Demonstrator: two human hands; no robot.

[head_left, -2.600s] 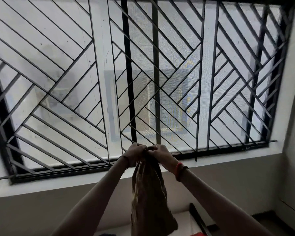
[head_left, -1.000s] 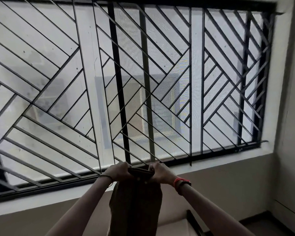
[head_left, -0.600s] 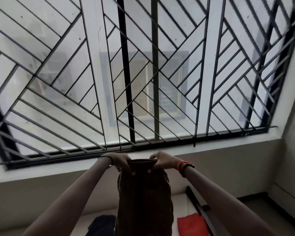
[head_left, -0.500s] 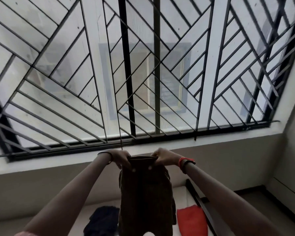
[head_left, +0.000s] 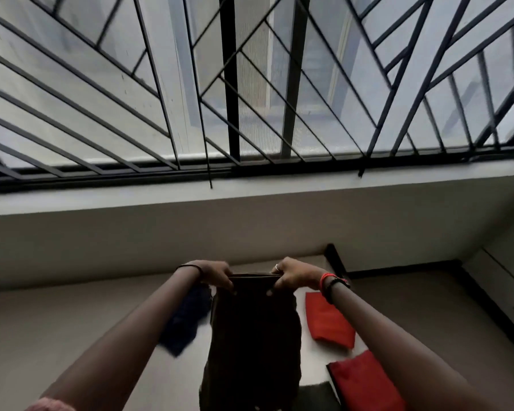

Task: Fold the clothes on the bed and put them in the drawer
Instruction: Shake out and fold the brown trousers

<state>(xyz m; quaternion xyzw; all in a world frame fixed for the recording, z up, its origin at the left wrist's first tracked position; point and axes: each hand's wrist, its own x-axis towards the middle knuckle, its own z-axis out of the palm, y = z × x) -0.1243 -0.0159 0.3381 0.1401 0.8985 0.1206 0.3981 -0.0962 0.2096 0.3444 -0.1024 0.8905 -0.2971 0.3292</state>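
Both hands are out in front, around 6 o'clock in the view, holding up a dark brown garment (head_left: 252,336) by its top edge. The left hand (head_left: 217,274) has its fingers curled over the left corner of that edge and the right hand (head_left: 294,274) grips the right corner the same way, so the edge sits pulled flat between them. The rest of it hangs straight down and runs off the bottom of the view, up in the air over the bed (head_left: 86,321) rather than lying on it.

There are two little pale dots just under the top edge, one by each hand. I can't tell what they are.

On the bed, a crumpled navy piece (head_left: 184,318) lies at 9 o'clock from the hanging garment, partly behind the left forearm. A folded red cloth (head_left: 327,318) lies at 3 o'clock from it, and a second red one (head_left: 365,384) at about 5 o'clock, close to the bed's right edge. A dark grey patch (head_left: 315,396) sits between the garment and that second red cloth, too dim to make out.

The right wrist has a red band (head_left: 324,281) and the left has a thin dark one (head_left: 190,266). From 9 through 12 to 3 o'clock, it's all window with a black metal grille (head_left: 232,84) above a pale ledge (head_left: 250,194).
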